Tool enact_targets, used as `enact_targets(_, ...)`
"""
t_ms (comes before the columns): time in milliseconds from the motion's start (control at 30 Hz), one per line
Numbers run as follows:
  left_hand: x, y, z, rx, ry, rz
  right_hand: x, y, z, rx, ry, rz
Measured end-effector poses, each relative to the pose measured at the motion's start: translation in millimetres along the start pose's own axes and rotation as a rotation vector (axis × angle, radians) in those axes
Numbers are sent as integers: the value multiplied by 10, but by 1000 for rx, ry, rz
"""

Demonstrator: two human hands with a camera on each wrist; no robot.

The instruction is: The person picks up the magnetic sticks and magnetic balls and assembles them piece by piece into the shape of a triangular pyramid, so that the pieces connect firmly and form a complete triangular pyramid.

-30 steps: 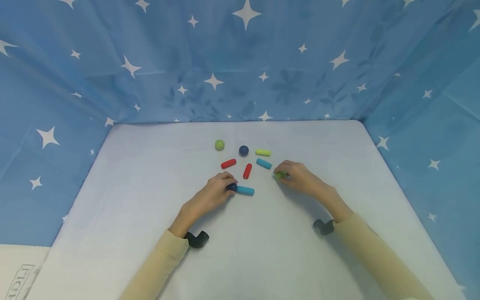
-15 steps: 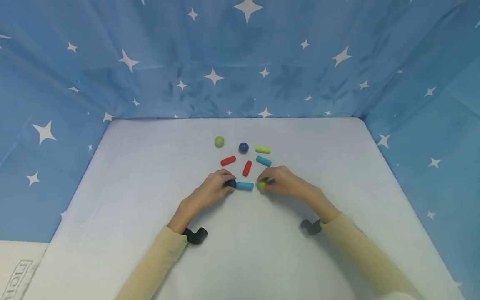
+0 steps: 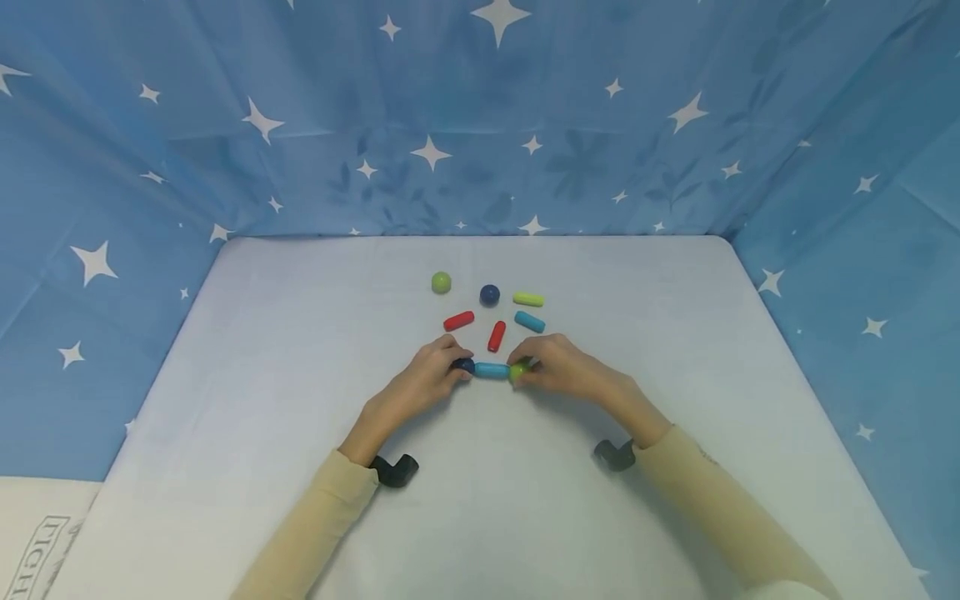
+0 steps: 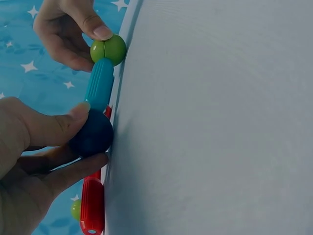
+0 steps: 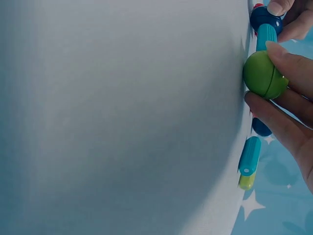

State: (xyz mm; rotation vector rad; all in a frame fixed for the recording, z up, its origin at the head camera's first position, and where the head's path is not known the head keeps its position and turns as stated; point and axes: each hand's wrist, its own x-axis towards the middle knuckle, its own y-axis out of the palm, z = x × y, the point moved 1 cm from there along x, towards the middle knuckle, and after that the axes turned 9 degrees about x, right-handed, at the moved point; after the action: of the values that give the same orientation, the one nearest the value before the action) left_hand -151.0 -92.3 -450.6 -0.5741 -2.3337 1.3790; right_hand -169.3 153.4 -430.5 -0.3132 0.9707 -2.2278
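My left hand (image 3: 429,373) pinches a dark blue ball (image 4: 92,134) between thumb and fingers, low over the white table. A light blue ribbed rod (image 3: 492,370) extends from that ball toward the right. At the rod's other end is a green ball (image 5: 265,75) with a seam round it, pinched by my right hand (image 3: 564,367). Ball, rod and ball form one straight line, and the rod's end meets the green ball in the left wrist view. Fingers partly cover both balls in the head view.
Beyond my hands lie two red rods (image 3: 459,321), a second light blue rod (image 3: 530,322) and a yellow-green rod (image 3: 528,299). Another green ball (image 3: 441,282) and another dark blue ball (image 3: 490,295) sit farther back. A starry blue curtain (image 3: 480,167) borders the white table (image 3: 300,317).
My right hand has moved left with the green ball, bringing it up to the free end of the light blue rod. My left hand has stayed nearly still, holding the dark blue ball.
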Motion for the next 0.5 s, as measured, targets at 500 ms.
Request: enact_targets(500,2,46,31,-16,55,-108,-79,73,97,28,-19,28)
